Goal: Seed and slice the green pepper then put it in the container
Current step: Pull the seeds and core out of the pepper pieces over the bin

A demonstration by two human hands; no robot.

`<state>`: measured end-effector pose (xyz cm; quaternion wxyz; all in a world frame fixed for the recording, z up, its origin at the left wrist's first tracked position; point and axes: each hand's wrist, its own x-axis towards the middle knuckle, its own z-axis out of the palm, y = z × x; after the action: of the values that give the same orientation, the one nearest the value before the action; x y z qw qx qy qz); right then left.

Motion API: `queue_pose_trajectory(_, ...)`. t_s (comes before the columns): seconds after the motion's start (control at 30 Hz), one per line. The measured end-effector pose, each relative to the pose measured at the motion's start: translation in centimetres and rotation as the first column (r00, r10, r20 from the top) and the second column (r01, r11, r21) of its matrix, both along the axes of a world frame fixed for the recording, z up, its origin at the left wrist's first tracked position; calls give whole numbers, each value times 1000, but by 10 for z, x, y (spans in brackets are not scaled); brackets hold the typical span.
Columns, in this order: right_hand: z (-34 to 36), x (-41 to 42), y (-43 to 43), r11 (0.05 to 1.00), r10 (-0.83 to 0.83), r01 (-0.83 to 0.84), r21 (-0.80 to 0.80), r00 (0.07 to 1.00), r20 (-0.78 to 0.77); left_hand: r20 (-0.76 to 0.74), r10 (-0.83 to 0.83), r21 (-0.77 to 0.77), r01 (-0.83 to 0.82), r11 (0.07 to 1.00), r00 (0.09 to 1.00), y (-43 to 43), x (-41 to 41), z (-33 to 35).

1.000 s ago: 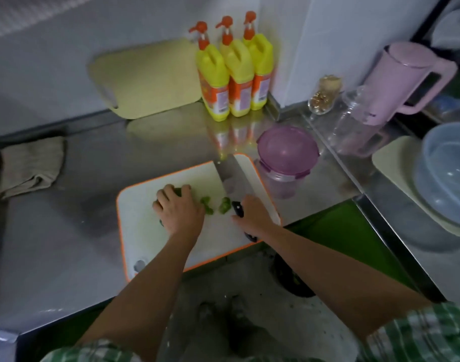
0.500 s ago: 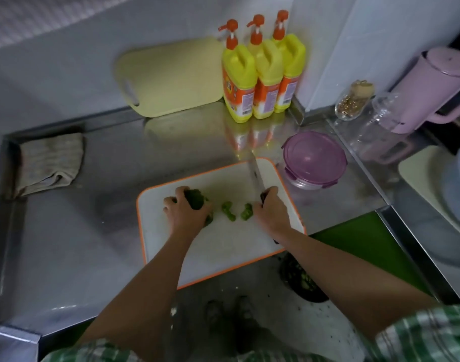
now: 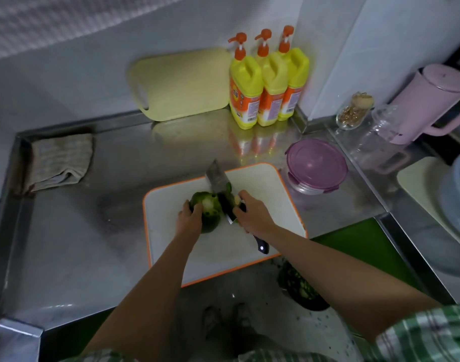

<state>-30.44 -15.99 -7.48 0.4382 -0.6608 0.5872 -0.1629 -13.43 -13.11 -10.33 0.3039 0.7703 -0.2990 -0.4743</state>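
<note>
Left hand point(image 3: 190, 218) grips the green pepper point(image 3: 211, 221) from its left side, fingers curled round it and hiding that flank. The pepper sits at the centre of the frame with a pale core facing up. Right hand point(image 3: 253, 216) is clamped on the black handle of a knife point(image 3: 217, 177). The middle of the handle is covered by the palm, and only the riveted butt shows below the wrist. The grey blade points to the upper left, just beside the pepper's right side; whether it touches the flesh cannot be told. A small green and pale scrap at the right fingertips is too blurred to identify. The hands lie near each other, with the pepper and knife between them. Both work over a white, orange-rimmed cutting board point(image 3: 260, 184) with rounded corners, on a reflective steel counter point(image 3: 93, 231). The container point(image 3: 316, 163), round and clear with a clipped purple lid, stands just off the board's upper right corner. Below the counter edge, a dark bowl point(image 3: 305, 296) of green scraps is partly hidden by the right forearm.
</note>
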Motion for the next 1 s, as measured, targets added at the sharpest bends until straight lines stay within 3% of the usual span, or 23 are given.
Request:
queue_pose_trajectory(0.2,7,4,5,998,63,-65,-28,997,-46,-84,-28,13,29,1000,996,6,16,1)
queue_pose_trajectory(0.37,17,8,2,989,8,-16,-148,999,-54,-197,69,-16,-73,997,978,8,6,2)
queue_pose_trajectory(0.53,42,8,-1,975,114,-138,-172,983,-142,-139,63,-11,-66,998,988,3,-4,-1)
queue_pose_trajectory(0.7,61,9,3,946,269,-312,-85,905,-329,-138,72,-2,-73,997,988,1,-5,-4)
queue_pose_trajectory(1.0,68,19,15,938,289,-343,-45,847,-446,-49,22,12,-21,1000,999,-5,-6,-12)
